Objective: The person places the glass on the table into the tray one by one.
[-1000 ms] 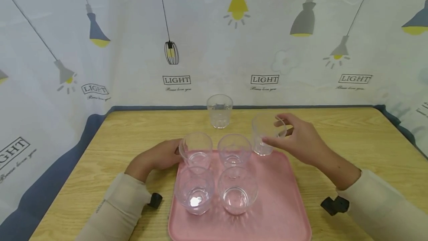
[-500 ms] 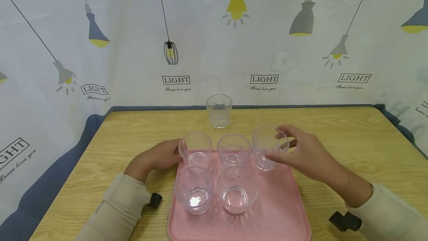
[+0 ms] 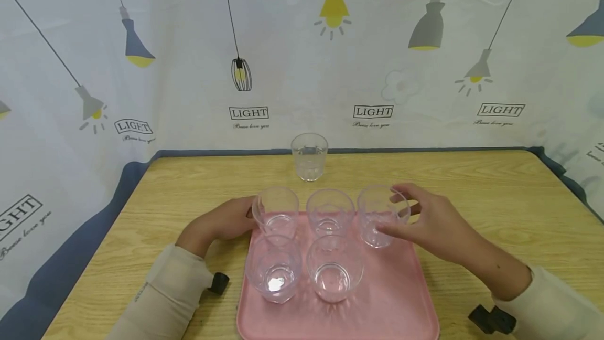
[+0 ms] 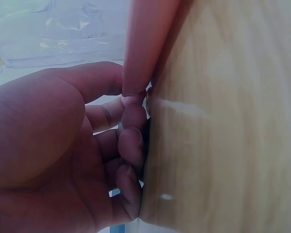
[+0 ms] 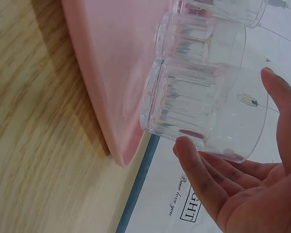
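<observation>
A pink tray [image 3: 387, 293] lies on the table, with several clear plastic cups standing upright on it in two rows. My right hand [image 3: 431, 224] holds the back-right clear cup [image 3: 374, 216] from its right side, thumb and fingers spread around it. Seen from the right wrist, that cup's base [image 5: 150, 99] is at the tray surface. At the tray's left edge, my left hand [image 3: 231, 218] grips the rim [image 4: 143, 53], the thumb against it and the fingers curled by the underside. The back-left cup [image 3: 278, 203] stands right beside this hand.
Another clear cup [image 3: 309, 161] stands on the wooden table [image 3: 189, 177] behind the tray. Two cups form the front row, one at left [image 3: 273, 261] and one in the middle [image 3: 335, 266]. A white printed curtain [image 3: 302, 67] hangs along the table's back edge.
My right hand has brought its cup toward me, from the tray's back edge into the back row, right of the middle cup. The left hand has stayed at the tray edge.
</observation>
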### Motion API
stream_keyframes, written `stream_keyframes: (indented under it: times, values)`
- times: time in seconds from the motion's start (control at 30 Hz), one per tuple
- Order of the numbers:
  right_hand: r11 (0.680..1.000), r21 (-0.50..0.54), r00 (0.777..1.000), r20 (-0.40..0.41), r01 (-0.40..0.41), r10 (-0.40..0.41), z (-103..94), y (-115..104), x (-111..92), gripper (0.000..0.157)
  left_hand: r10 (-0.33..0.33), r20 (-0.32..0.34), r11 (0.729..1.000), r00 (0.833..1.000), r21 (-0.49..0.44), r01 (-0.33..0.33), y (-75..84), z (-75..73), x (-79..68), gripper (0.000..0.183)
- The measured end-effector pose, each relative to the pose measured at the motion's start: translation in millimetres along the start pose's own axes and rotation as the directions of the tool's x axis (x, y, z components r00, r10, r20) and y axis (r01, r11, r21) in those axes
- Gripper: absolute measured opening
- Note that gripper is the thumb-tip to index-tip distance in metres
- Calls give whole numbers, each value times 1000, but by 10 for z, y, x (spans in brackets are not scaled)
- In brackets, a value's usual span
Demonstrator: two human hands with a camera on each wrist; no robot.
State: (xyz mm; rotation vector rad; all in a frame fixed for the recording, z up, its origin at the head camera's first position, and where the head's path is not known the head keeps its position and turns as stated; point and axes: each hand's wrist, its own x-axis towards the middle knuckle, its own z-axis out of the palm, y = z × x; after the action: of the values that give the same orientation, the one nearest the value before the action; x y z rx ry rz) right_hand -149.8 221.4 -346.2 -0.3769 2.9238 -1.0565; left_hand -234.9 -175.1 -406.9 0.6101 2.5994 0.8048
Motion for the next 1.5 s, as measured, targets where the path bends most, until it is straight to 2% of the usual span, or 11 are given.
stream_keyframes:
  times: [0.3, 0.5, 0.77, 1.13, 1.5]
  values:
    - [1000, 11, 1000, -4, 12, -12, 27, 22, -30, 83, 9, 0, 1000, 1000, 17, -9, -2, -5, 1, 51]
    - [1000, 16, 1000, -7, 10, -10, 55, 52, -42, 84, -9, -3, 1000, 1000, 10, 9, 5, 2, 7, 51]
    - [999, 35, 1000, -4, 4, -4, 69, 67, -56, 84, 14, -10, 1000, 1000, 16, -14, 13, -1, 10, 47]
    - [1000, 21, 999, 43, -1, 1, 64, 64, -46, 86, 13, -8, 1000, 1000, 12, -12, 9, 1, -5, 48]
    - [1000, -14, 995, 95, 21, -20, 25, 35, -37, 96, 17, -8, 1000, 1000, 20, -17, 17, -14, -3, 48]
